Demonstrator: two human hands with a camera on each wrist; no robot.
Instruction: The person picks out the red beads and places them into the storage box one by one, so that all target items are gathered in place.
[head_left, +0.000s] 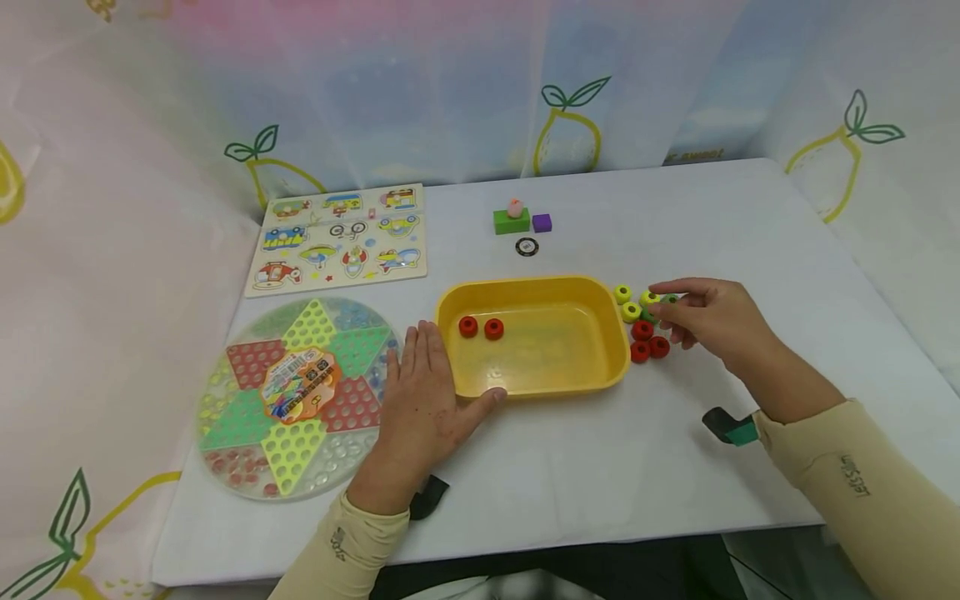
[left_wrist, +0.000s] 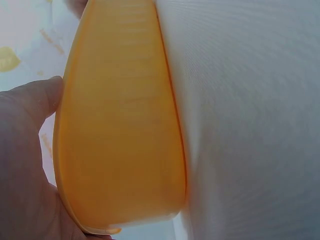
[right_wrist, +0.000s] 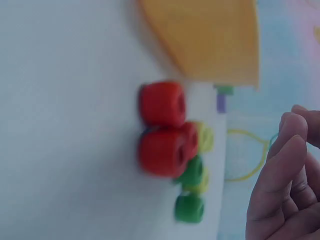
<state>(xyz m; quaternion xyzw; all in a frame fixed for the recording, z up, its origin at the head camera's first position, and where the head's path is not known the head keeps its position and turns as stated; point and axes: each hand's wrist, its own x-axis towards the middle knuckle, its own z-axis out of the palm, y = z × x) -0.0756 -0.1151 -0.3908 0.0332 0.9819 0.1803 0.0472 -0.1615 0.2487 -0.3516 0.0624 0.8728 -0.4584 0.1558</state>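
A yellow plastic tray (head_left: 532, 375) stands on the table with two red beads (head_left: 481, 328) in its left part. My left hand (head_left: 423, 400) lies along the tray's left end, fingers straight and thumb on the near rim; in the left wrist view the thumb (left_wrist: 47, 95) touches the rim. My right hand (head_left: 712, 321) hovers above a cluster of beads just right of the tray, thumb and index finger apart, nothing visible between them. The cluster holds red beads (head_left: 658, 347), yellow beads (head_left: 622, 293) and green beads, partly covered by my fingers. In the right wrist view the red beads (right_wrist: 162, 103) are nearest.
A round Chinese checkers board (head_left: 300, 450) lies left of my left hand. Behind it is a wooden vehicle puzzle board (head_left: 337, 242). Beyond the tray are a green block (head_left: 511, 222) with a small pink figure, a purple block (head_left: 542, 222) and a black-and-white disc (head_left: 527, 247).
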